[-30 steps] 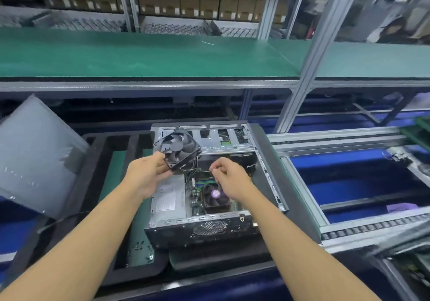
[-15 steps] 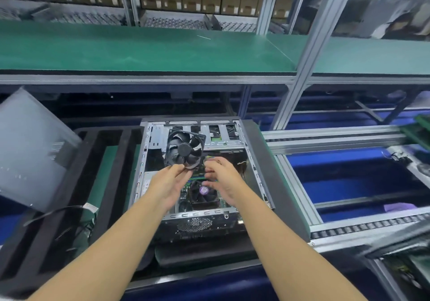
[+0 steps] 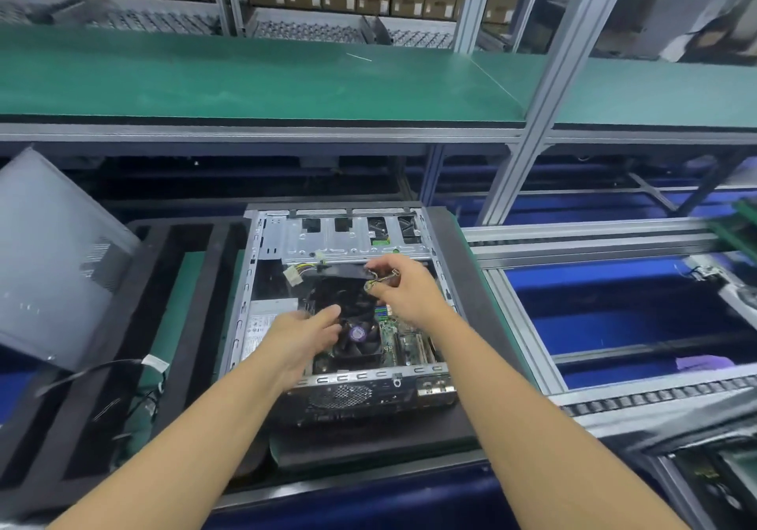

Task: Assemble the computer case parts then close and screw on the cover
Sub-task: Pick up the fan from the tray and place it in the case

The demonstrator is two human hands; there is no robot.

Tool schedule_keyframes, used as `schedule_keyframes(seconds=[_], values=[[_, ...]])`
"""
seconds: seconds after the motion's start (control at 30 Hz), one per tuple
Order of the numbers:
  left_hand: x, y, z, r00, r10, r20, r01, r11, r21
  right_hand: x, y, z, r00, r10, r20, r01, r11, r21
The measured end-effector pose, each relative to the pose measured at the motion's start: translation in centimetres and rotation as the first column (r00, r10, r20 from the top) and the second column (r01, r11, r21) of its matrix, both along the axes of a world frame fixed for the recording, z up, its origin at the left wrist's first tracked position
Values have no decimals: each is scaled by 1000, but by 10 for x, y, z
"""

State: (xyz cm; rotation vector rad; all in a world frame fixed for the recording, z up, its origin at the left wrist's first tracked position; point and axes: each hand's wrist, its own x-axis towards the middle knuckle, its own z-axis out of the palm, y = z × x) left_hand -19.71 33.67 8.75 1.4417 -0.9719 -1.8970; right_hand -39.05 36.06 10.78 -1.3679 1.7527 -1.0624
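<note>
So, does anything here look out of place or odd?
Nothing looks damaged. The grey cover leans tilted left of the open case. A white connector lies loose inside, near the wire the right hand pinches. A black cable trails over the foam tray.

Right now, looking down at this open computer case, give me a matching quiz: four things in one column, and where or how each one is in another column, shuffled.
Things:
1. side cover
2. right hand
3. cooler fan
4. white connector

States:
A. purple sticker at its hub
B. pinches a thin cable
C. leans at the far left, off the case
D. lies inside the case, beside the metal drive bay

Pairs: 1-C, 2-B, 3-A, 4-D.
</note>
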Motion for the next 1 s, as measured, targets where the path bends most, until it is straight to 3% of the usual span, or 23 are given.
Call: schedule_keyframes(seconds=[0.07,0.13,0.23,0.3,0.4,0.43,0.53,0.6,0.83,0.93,1.0], values=[[9,-2,4,966,-54,253,90,987,-135,-13,1,6,999,54,-7,-54,997,54],[17,-5,10,876,-24,482,207,921,-330,-21,5,11,989,140,-39,-135,985,109],[27,-12,15,712,20,702,518,659,-544,-22,11,9,927,346,-144,-299,915,272],[28,-18,14,620,-75,781,697,511,-504,-17,16,5,925,372,-82,-330,890,315],[23,-22,15,458,-262,850,859,379,-346,-17,21,4,933,360,-16,-338,888,311],[22,-23,14,435,-289,853,876,356,-326,-20,22,6,932,362,2,-344,886,311],[20,-25,12,480,-273,834,857,351,-378,-28,25,8,924,377,63,-377,871,316],[20,-26,10,465,-282,839,870,321,-375,-29,28,4,900,435,-6,-403,840,363],[21,-34,2,76,-389,918,996,64,-55,-21,24,-22,823,567,-35,-463,705,537],[16,-38,4,-19,-451,892,999,34,38,-18,19,-27,776,625,-88,-451,646,615],[13,-37,7,-7,-490,871,998,45,34,-16,18,-28,763,641,-86,-450,622,640]])
